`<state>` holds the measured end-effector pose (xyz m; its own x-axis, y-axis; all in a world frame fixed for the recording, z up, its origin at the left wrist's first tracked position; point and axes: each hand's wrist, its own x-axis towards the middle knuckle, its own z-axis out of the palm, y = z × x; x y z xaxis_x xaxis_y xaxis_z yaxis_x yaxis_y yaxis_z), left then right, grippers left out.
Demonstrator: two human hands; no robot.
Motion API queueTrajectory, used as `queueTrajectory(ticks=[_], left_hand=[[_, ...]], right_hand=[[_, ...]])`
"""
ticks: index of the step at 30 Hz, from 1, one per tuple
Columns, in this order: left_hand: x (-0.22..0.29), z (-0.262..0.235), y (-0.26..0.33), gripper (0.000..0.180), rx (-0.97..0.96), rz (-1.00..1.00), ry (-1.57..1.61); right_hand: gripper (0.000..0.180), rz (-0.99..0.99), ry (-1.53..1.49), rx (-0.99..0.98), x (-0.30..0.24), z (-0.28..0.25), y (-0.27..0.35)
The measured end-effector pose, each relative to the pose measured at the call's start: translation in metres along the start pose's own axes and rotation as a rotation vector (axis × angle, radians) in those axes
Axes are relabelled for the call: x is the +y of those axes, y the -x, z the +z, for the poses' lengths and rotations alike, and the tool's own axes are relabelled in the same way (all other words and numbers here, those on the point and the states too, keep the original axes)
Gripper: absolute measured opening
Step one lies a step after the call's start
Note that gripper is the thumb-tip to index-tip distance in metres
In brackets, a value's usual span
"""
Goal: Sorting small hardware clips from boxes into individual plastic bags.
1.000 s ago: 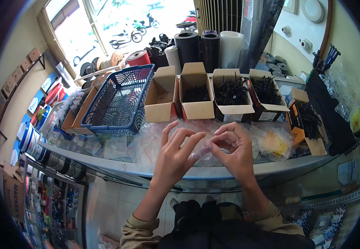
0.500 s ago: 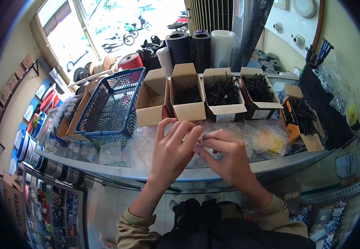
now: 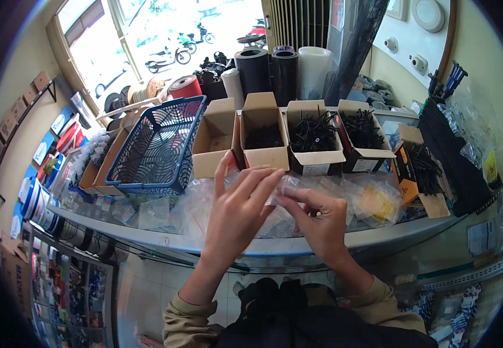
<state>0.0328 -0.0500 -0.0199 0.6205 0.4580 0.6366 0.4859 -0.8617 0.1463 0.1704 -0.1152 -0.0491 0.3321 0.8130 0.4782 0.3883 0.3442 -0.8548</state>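
At the left of the frame a blue openwork basket (image 3: 146, 189) rests on the surface (image 3: 164, 239), with a flat clear packet (image 3: 154, 213) just in front of it. Toward the centre, loose clear bags (image 3: 196, 206) lie in a crinkled heap, and over them hangs the left hand (image 3: 241, 200), fingers long and spread, with its fingertips close by a small clear plastic bag (image 3: 288, 184). I cannot tell whether its thumb pinches anything, being partly hidden. That bag is at the middle of the frame, between the hands; the right hand (image 3: 321, 217) has a narrow grip on it, thumb against forefinger.

It looks feather-light, limp and rather slippery, likely to cling to itself and crease. I would hold it by the edge of its mouth, with dry fingertips and little force, since thin film may stretch or tear.

Above the hands, left to right, stand four open cartons (image 3: 266, 158), the two on the right full of thin black pieces (image 3: 315, 133). Right of centre lies a bag with yellow in it (image 3: 377, 203), and beyond it an orange-and-black box (image 3: 403, 169).
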Motion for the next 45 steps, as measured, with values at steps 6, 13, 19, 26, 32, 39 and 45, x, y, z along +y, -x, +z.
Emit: queueTrajectory(ticks=[6, 13, 19, 26, 32, 39, 45], left_hand=[[-0.008, 0.008, 0.0, 0.036, 0.165, 0.017, 0.031], [-0.008, 0.006, -0.004, 0.053, 0.191, -0.06, -0.116], [0.001, 0.006, -0.004, 0.052, 0.04, 0.013, -0.099], [-0.001, 0.007, -0.005, 0.013, 0.089, 0.131, -0.113], [0.004, 0.004, -0.006, 0.016, 0.028, 0.135, -0.049], [-0.009, -0.009, -0.014, 0.019, 0.063, 0.01, 0.102], [-0.06, -0.03, -0.046, 0.026, 0.233, -0.245, 0.094]], right_hand=[[0.015, 0.262, -0.375, -0.12, 0.004, -0.009, -0.005], [0.024, 0.233, -0.535, -0.08, 0.014, -0.004, -0.003], [0.028, 0.181, -0.428, -0.232, 0.0, 0.002, 0.005], [0.031, 0.099, -0.498, -0.496, -0.009, -0.012, -0.002], [0.041, -0.124, 0.214, -0.776, -0.02, -0.032, -0.014], [0.046, -0.27, 0.442, -0.93, -0.051, -0.051, -0.058], [0.031, -0.313, 0.363, -0.735, -0.055, -0.037, -0.141]])
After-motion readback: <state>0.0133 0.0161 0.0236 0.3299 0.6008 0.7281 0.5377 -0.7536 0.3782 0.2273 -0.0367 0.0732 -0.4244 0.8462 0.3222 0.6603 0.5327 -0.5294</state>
